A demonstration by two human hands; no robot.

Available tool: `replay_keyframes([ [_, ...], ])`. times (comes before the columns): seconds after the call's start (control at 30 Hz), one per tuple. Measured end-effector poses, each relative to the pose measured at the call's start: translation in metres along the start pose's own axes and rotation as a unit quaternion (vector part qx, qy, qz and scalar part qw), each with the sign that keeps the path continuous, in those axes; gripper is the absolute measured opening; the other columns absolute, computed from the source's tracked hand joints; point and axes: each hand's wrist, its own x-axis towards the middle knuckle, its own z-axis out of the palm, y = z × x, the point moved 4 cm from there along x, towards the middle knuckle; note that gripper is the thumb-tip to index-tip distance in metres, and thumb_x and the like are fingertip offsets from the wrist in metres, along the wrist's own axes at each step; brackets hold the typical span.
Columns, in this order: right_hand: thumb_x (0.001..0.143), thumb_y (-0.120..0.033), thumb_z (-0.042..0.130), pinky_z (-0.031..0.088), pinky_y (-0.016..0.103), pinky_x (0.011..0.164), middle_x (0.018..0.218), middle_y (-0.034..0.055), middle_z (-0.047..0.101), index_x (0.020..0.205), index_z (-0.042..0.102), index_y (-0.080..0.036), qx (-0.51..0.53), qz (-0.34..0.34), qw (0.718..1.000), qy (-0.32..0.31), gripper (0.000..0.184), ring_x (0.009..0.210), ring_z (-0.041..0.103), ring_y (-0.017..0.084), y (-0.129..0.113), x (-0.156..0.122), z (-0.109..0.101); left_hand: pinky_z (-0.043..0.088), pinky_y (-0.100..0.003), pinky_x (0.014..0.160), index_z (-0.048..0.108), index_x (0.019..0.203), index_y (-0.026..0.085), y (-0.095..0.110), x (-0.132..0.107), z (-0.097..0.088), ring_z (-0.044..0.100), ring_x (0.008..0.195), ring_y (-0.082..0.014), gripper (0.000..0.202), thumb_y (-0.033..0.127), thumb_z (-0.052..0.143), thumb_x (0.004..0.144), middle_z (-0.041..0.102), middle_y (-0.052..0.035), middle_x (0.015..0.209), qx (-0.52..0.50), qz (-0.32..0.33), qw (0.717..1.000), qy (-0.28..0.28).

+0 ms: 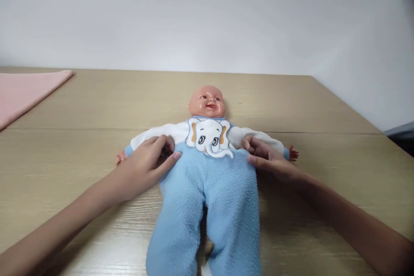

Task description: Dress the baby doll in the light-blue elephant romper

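Observation:
A baby doll (207, 102) lies on its back on the wooden table (80, 108), head away from me. It wears a fleece suit with light blue trousers (210, 198) and a white top bearing an elephant patch (210, 137). My left hand (152, 161) grips the doll's side under its arm, thumb on the blue fleece and fingers curled round the white sleeve. My right hand (268, 157) holds the opposite side the same way, fingers closed on the fabric by the other sleeve.
A pink cloth (22, 92) lies flat at the far left corner of the table. A plain white wall stands behind. The table's right edge runs diagonally at the right, with something dark grey (401, 133) beyond it.

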Motion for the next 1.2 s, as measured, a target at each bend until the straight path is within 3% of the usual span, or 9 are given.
replay_keyframes([
  [0.1, 0.082, -0.057, 0.102, 0.041, 0.029, 0.070, 0.101, -0.0009, 0.052, 0.108, 0.055, -0.029, 0.041, -0.035, 0.998, 0.032, 0.060, 0.084, 0.049, 0.017, 0.004, 0.003, 0.004, 0.049, -0.059, 0.108, 0.052, 0.123, 0.026, 0.002, -0.009, 0.007, 0.067, 0.117, -0.0354, 0.053, 0.077, 0.042, 0.113, 0.070, -0.0119, 0.127, -0.033, -0.043, 0.998, 0.018],
  [0.23, 0.089, -0.062, 0.094, 0.043, 0.030, 0.074, 0.103, 0.0002, 0.056, 0.108, 0.062, -0.029, 0.006, -0.083, 0.991, 0.107, 0.050, 0.088, 0.051, 0.018, 0.010, 0.003, 0.000, 0.046, -0.061, 0.123, 0.047, 0.136, 0.027, -0.002, -0.011, 0.017, 0.063, 0.138, -0.0360, 0.055, 0.077, 0.047, 0.112, 0.065, -0.0162, 0.149, -0.091, -0.056, 0.994, 0.015],
  [0.33, 0.101, -0.066, 0.082, 0.044, 0.032, 0.078, 0.096, 0.0000, 0.057, 0.108, 0.065, -0.028, -0.093, -0.099, 0.982, 0.133, 0.043, 0.088, 0.052, 0.019, 0.009, 0.002, -0.002, 0.051, -0.056, 0.120, 0.050, 0.136, 0.027, -0.008, -0.005, 0.018, 0.064, 0.136, -0.0325, 0.048, 0.069, 0.050, 0.114, 0.068, -0.0145, 0.141, -0.148, -0.030, 0.988, 0.015],
  [0.47, 0.113, -0.065, 0.063, 0.047, 0.035, 0.081, 0.094, 0.0013, 0.060, 0.101, 0.066, -0.024, -0.242, -0.101, 0.957, 0.126, 0.043, 0.089, 0.056, 0.021, 0.000, -0.001, -0.006, 0.057, -0.047, 0.107, 0.059, 0.128, 0.027, -0.016, 0.001, 0.012, 0.067, 0.114, -0.0270, 0.034, 0.053, 0.039, 0.118, 0.069, -0.0066, 0.119, -0.150, -0.018, 0.988, 0.001],
  [0.6, 0.117, -0.058, 0.055, 0.043, 0.038, 0.077, 0.085, 0.0029, 0.065, 0.088, 0.064, -0.023, -0.393, -0.124, 0.905, 0.106, 0.047, 0.082, 0.057, 0.022, -0.007, -0.002, -0.012, 0.056, -0.041, 0.101, 0.065, 0.118, 0.026, -0.015, 0.001, 0.009, 0.068, 0.109, -0.0258, 0.026, 0.044, 0.046, 0.114, 0.071, -0.0029, 0.115, -0.110, 0.027, 0.989, -0.090],
  [0.7, 0.118, -0.055, 0.054, 0.044, 0.041, 0.083, 0.086, 0.0052, 0.067, 0.082, 0.062, -0.023, -0.448, -0.172, 0.871, 0.106, 0.049, 0.086, 0.059, 0.025, -0.009, -0.002, -0.015, 0.057, -0.038, 0.095, 0.067, 0.117, 0.025, -0.013, 0.000, 0.008, 0.069, 0.105, -0.0254, 0.026, 0.044, 0.051, 0.114, 0.073, -0.0031, 0.114, -0.081, 0.054, 0.989, -0.109],
  [0.87, 0.117, -0.049, 0.061, 0.044, 0.041, 0.082, 0.086, 0.0031, 0.061, 0.084, 0.058, -0.024, -0.451, -0.195, 0.853, 0.176, 0.042, 0.084, 0.058, 0.023, -0.006, -0.001, -0.021, 0.053, -0.036, 0.082, 0.063, 0.111, 0.023, -0.013, 0.003, 0.016, 0.066, 0.091, -0.0239, 0.025, 0.045, 0.051, 0.114, 0.072, -0.0027, 0.102, -0.045, 0.052, 0.997, -0.040],
  [1.0, 0.114, -0.041, 0.065, 0.047, 0.040, 0.083, 0.096, 0.0048, 0.066, 0.097, 0.062, -0.023, -0.479, -0.215, 0.816, 0.242, 0.025, 0.087, 0.062, 0.023, -0.002, -0.002, -0.023, 0.054, -0.040, 0.090, 0.060, 0.123, 0.022, -0.016, 0.004, 0.023, 0.069, 0.100, -0.0253, 0.018, 0.032, 0.049, 0.112, 0.072, -0.0063, 0.114, -0.018, 0.056, 0.998, 0.035],
  [1.2, 0.108, -0.034, 0.072, 0.045, 0.036, 0.069, 0.092, 0.0000, 0.062, 0.114, 0.059, -0.025, -0.435, -0.250, 0.799, 0.331, 0.017, 0.075, 0.056, 0.018, 0.000, -0.009, -0.023, 0.054, -0.045, 0.099, 0.057, 0.126, 0.023, -0.007, 0.002, 0.012, 0.068, 0.114, -0.0269, 0.032, 0.007, 0.041, 0.103, 0.072, -0.0095, 0.123, 0.048, 0.092, 0.981, 0.161],
])
